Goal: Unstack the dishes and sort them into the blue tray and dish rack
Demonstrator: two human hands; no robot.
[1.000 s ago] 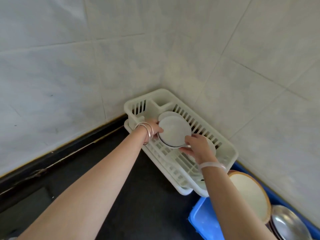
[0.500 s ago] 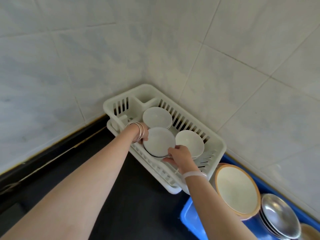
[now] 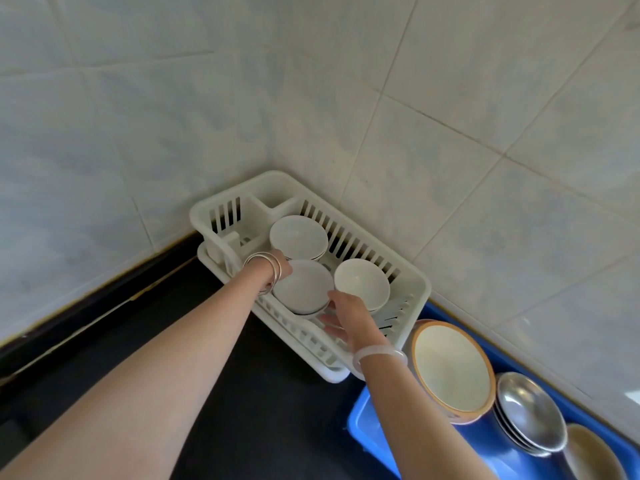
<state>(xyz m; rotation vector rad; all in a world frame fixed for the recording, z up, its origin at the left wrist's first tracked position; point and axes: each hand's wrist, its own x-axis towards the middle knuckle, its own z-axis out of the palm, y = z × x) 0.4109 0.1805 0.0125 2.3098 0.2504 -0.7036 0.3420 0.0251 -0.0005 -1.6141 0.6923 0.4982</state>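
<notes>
Fingers [image 3: 333, 330] and thumb of the right hand [image 3: 348, 315] pinched the right rim of a white bowl [image 3: 303, 289] at the near side of the dish rack [image 3: 414, 282]. The left hand [image 3: 283, 268] met the bowl's left rim (fingers hidden, grip indeterminable). A second bowl [image 3: 298, 237] and a third bowl [image 3: 362, 284] occupied the rack's far side, and the blue tray [image 3: 367, 424] adjoined its right end.

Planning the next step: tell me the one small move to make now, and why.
Probably release the near bowl: it lies low in the dish rack beside two other bowls, right hand pinching its rim, left hand at its far side.
</notes>
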